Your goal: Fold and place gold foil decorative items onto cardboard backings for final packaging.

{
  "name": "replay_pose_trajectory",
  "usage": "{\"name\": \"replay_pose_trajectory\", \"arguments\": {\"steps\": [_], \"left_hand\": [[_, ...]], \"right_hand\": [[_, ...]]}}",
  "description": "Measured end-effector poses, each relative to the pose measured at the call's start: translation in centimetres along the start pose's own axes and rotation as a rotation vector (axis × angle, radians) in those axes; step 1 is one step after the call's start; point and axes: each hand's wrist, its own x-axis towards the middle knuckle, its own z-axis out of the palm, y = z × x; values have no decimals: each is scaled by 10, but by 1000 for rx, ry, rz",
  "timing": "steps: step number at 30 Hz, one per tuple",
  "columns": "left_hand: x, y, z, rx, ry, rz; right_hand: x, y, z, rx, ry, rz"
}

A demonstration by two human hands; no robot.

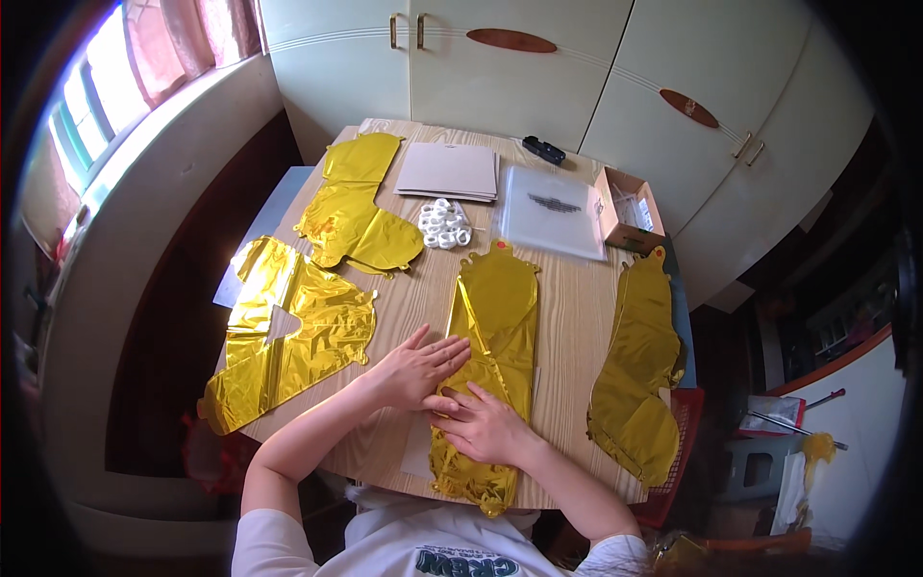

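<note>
A flat, uninflated gold foil balloon (500, 293) lies lengthwise before me, folded into a long strip with creases. My left hand (421, 371) rests flat across its left edge, fingers stretched to the right. Just below, my right hand (486, 425) presses flat on the foil, its fingers pointing left and close to the left hand's thumb. The foil's near end is crumpled and reaches the table's front edge. A pale card (417, 450) shows partly from under the foil; the rest of it is hidden.
More flat gold foil balloons lie at the far left (361, 202), near left (322, 317) and right (635, 351). At the back are stacked grey cards (447, 171), white ribbon rolls (444, 225), clear plastic bags (548, 226), a black object (544, 149) and an open box (635, 234).
</note>
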Motion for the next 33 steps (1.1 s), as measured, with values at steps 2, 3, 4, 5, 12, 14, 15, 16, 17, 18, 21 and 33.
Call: {"name": "replay_pose_trajectory", "arguments": {"steps": [2, 3, 4, 5, 12, 14, 15, 16, 17, 18, 21, 33], "left_hand": [[4, -3, 0, 56, 19, -21], [5, -4, 0, 76, 20, -40], [6, -4, 1, 97, 22, -59], [7, -4, 0, 118, 25, -79], [25, -20, -4, 212, 20, -168], [34, -24, -5, 224, -13, -206], [37, -28, -5, 218, 0, -211], [40, -32, -4, 212, 12, -215], [43, -36, -3, 206, 23, -219], [47, -40, -2, 197, 35, -224], [55, -52, -2, 184, 49, -230], [67, -81, -6, 95, 13, -226]], "right_hand": [[1, 0, -1, -1, -49, 22], [1, -1, -2, -3, -54, 21], [1, -1, -3, -4, -58, 21], [1, -2, -3, -7, -62, 20], [2, 1, 0, -32, -11, -12], [1, 1, 0, -30, -31, -3], [1, 1, 0, -28, -35, -2], [1, 0, 0, -26, -39, 1], [1, 0, 0, -22, -42, 4], [1, 1, 0, -27, -46, 2], [1, 1, 1, -33, -53, -4], [-3, -2, 2, -11, -79, -7]]}}
